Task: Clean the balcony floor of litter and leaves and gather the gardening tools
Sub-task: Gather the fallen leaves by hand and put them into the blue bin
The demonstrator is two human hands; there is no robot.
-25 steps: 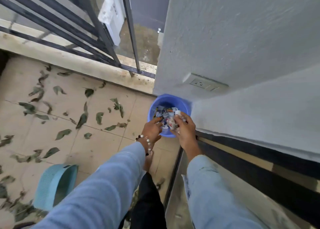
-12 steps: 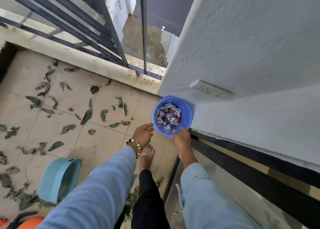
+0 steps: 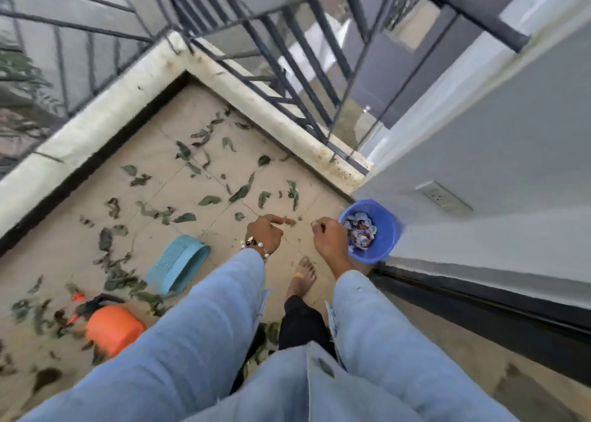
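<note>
While both hands hang loose over the tiles and grip nothing, the next job looks to be the leaves. The left hand (image 3: 263, 231) has its fingers loosely curled, one pointing forward; the right hand (image 3: 329, 237) is relaxed, fingers bent, beside the bucket (image 3: 388, 229).

The bucket stands just right of the right hand, in the corner against the wall, with crumpled wrappers (image 3: 361, 233) inside. Leaves (image 3: 209, 200) lie scattered ahead and to the left of the left hand, thicker farther left. A teal basket (image 3: 177, 263) lies on its side just left of and below the left hand; an orange sprayer (image 3: 113, 327) sits farther left and nearer the body.

To do this well, I would bring the bucket or the basket close to the densest patch, sweep leaves into piles with a flat palm, then scoop in handfuls; thin dry leaves will likely crumble if pinched one at a time.

Count: one bucket, one basket, one sprayer, two hands. Leaves number several dozen; blur prevents an exact figure.
</note>
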